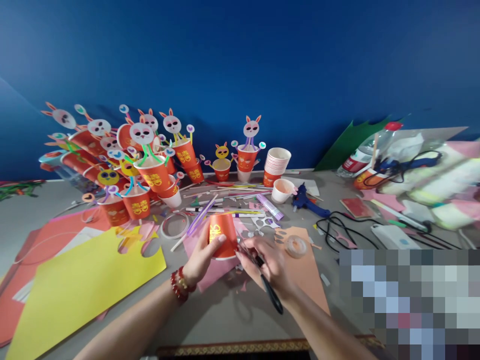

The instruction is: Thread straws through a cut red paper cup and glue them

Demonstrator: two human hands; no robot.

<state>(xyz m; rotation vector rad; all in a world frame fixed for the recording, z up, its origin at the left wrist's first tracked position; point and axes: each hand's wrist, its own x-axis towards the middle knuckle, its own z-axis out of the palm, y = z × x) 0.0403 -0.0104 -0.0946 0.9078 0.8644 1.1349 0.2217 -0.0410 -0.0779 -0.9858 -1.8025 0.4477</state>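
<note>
An orange paper cup (223, 225) with yellow printing is tipped upside down over the table, its wider rim toward me. My left hand (204, 257) is wrapped round its left side, a red bead bracelet on the wrist. At the cup's right side, my right hand (264, 260) grips a dark-handled tool (270, 291); its thin metal end is close to the cup, and whether it touches cannot be made out. Pink paper (206, 277) lies under the cup.
Decorated rabbit cups (153, 175) crowd the back left. Stacked cups (277, 160), a blue glue gun (305, 200) and its black cable are at the back right. Yellow paper (86, 280) lies left, peach paper (305, 270) right. A bottle (356, 162) stands far right.
</note>
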